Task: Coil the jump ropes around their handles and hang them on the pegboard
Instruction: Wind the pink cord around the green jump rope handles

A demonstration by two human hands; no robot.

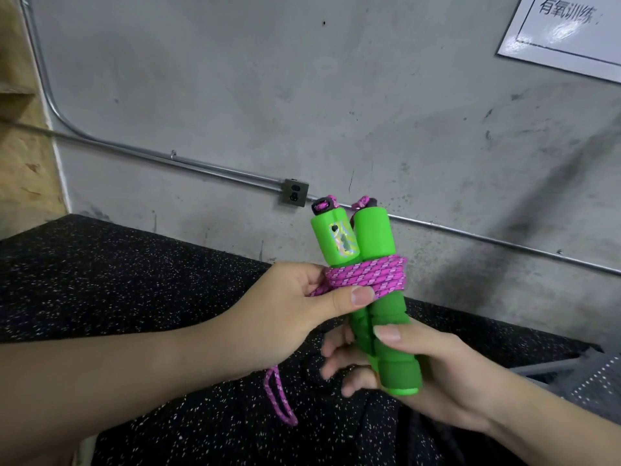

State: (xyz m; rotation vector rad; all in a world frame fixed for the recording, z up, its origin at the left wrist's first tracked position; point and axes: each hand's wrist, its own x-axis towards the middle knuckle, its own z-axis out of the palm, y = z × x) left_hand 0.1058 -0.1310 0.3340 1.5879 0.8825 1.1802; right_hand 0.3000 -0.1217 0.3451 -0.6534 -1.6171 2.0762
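Note:
Two green foam jump-rope handles (376, 243) stand side by side, upright, in the middle of the head view. A pink and purple rope (366, 275) is wound several times round their middle. My right hand (426, 368) grips the lower ends of both handles, thumb on the front. My left hand (295, 311) pinches the rope at the left side of the coil, thumb pressed on the wraps. A loose loop of the rope (279, 398) hangs below my left wrist. No pegboard is in view.
A grey concrete wall (302, 95) stands close ahead, with a metal conduit (201, 164) and a small outlet box (295, 192) on it. Black speckled rubber flooring (117, 280) lies below. A white sign (568, 31) hangs top right; a wooden panel (23, 146) is at left.

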